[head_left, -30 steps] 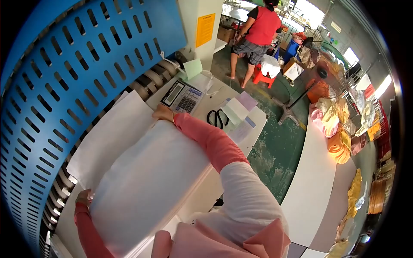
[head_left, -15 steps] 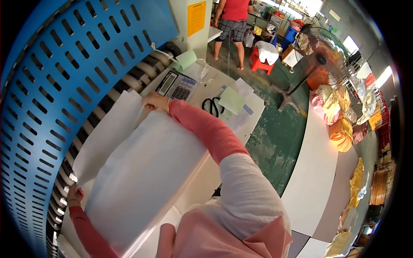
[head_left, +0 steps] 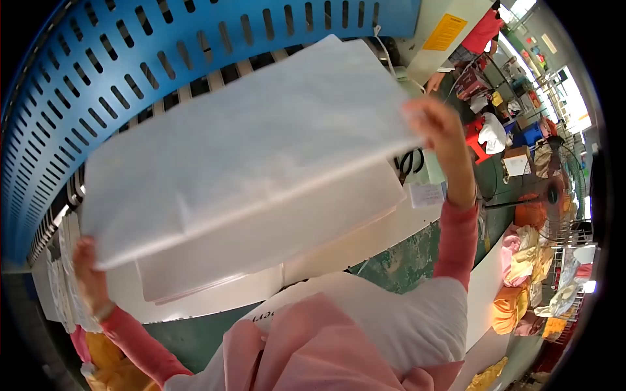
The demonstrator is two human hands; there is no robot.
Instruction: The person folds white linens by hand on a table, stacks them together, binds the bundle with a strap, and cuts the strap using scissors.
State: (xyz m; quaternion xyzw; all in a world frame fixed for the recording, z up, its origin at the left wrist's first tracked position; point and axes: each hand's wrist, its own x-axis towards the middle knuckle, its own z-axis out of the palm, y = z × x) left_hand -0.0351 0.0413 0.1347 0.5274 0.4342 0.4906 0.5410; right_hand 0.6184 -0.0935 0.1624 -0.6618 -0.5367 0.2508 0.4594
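A wide white fabric sheet [head_left: 248, 137] is stretched between my two hands, its far edge overlapping the rollers of the blue machine. At its near left corner, my left hand [head_left: 90, 277] is closed on the edge. My right hand [head_left: 435, 127] pinches the right edge, its fingers slightly blurred. Below the sheet, a stack of pale sheets [head_left: 274, 244] lies on the white table [head_left: 124, 287], partly covered. Black scissors [head_left: 409, 163] show just beyond the sheet's right edge, near my right wrist.
The slotted blue machine guard [head_left: 143, 52] curves along the far side. Folded white pieces [head_left: 62, 280] sit at the left. Beyond the table on the right are a red stool [head_left: 476, 140], a standing fan [head_left: 553, 192] and piled yellow and pink cloth [head_left: 512, 306]. Another person [head_left: 479, 36] stands at the back.
Both hands have drawn the sheet from the rollers toward me, spreading it over the stack. My right hand has swung right, and the view has turned. The calculator is now out of sight.
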